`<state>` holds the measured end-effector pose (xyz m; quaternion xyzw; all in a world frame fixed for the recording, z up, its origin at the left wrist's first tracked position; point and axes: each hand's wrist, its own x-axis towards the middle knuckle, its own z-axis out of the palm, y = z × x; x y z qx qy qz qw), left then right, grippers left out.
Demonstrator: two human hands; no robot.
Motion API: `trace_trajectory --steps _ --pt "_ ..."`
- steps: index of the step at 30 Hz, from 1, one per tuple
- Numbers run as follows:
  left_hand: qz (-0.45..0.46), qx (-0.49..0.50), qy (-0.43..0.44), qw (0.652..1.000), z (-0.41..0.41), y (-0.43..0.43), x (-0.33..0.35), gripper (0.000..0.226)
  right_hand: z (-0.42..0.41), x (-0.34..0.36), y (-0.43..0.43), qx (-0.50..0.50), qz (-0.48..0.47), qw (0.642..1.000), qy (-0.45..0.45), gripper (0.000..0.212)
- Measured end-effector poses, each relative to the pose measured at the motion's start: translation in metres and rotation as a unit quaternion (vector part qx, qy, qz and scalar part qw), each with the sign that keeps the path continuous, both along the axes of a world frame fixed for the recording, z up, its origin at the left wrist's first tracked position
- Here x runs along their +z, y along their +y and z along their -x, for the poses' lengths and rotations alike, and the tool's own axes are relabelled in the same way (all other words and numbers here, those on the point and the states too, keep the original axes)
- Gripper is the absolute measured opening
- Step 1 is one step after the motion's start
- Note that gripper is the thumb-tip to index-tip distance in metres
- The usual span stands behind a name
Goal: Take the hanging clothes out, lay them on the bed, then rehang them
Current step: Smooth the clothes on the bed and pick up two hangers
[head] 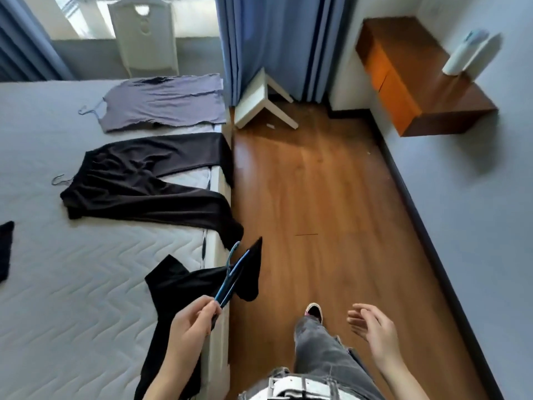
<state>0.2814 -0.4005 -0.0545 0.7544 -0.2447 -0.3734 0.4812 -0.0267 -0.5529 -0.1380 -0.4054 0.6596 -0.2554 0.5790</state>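
Note:
My left hand [192, 321] pinches the lower end of a blue hanger [230, 277] that carries a black garment [184, 290], draped over the bed's near edge. My right hand [372, 324] hovers open over the floor, holding nothing. On the bed [72, 298] lie black trousers [144, 180] on a hanger, with both legs trailing over the edge. Farther back a grey-purple top [164, 101] lies flat on its own hanger. A strip of another black piece [6, 249] shows at the left border.
Wooden floor [311, 197] runs to the right of the bed. A white stool [259, 105] lies tipped by the blue curtain [274, 44]. A brown and orange wall shelf [409, 79] holds a white bottle [467, 53]. A white chair [144, 36] stands by the window.

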Motion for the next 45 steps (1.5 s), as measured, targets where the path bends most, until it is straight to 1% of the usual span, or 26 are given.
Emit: trace_trajectory --steps 3,6,10,14,17,20,25,26,29,33,36,38,41,45 --pt "-0.010 0.010 0.000 1.000 0.008 -0.073 -0.002 0.034 -0.002 0.003 -0.082 0.025 -0.005 1.000 -0.010 0.025" --pt "-0.013 0.047 -0.005 0.999 0.013 -0.135 0.005 0.032 -0.019 0.016 -0.169 0.082 0.015 0.996 -0.023 0.026" --pt "-0.014 0.084 -0.015 0.996 0.009 -0.205 0.018 0.030 -0.057 0.036 -0.279 0.142 0.032 0.988 -0.043 0.027" --pt "-0.015 0.124 -0.030 0.992 -0.014 -0.284 0.015 0.033 -0.102 0.035 -0.375 0.168 0.032 0.983 -0.062 0.027" --pt "-0.010 0.130 -0.029 0.991 -0.046 -0.354 0.005 0.031 -0.136 0.022 -0.443 0.174 0.031 0.982 -0.059 0.026" --pt "0.003 0.131 -0.020 0.991 -0.092 -0.431 0.000 0.032 -0.169 0.017 -0.510 0.155 0.030 0.986 -0.052 0.025" --pt "0.036 0.143 -0.019 0.989 -0.177 -0.560 0.020 0.024 -0.211 0.029 -0.617 0.108 0.033 0.993 -0.042 0.025" --pt "0.042 0.147 -0.022 0.988 -0.192 -0.583 0.026 0.026 -0.219 0.032 -0.638 0.104 0.033 0.993 -0.040 0.025" --pt "0.058 0.164 -0.025 0.984 -0.231 -0.646 0.036 0.030 -0.244 0.035 -0.701 0.101 0.029 0.994 -0.038 0.024" --pt "0.058 0.210 -0.030 0.976 -0.278 -0.722 0.026 0.025 -0.292 0.026 -0.795 0.122 0.028 0.992 -0.032 0.025" --pt "0.057 0.258 -0.027 0.964 -0.304 -0.778 0.015 0.026 -0.346 0.014 -0.874 0.174 0.028 0.984 -0.040 0.025" --pt "0.053 0.299 -0.025 0.952 -0.316 -0.813 0.012 0.028 -0.390 0.011 -0.927 0.227 0.032 0.972 -0.048 0.025" --pt "0.059 0.368 -0.021 0.928 -0.329 -0.857 0.015 0.030 -0.462 0.024 -0.996 0.308 0.028 0.949 -0.061 0.026" --pt "0.075 0.452 -0.024 0.888 -0.346 -0.898 0.025 0.029 -0.560 0.046 -1.062 0.420 0.031 0.904 -0.071 0.027"
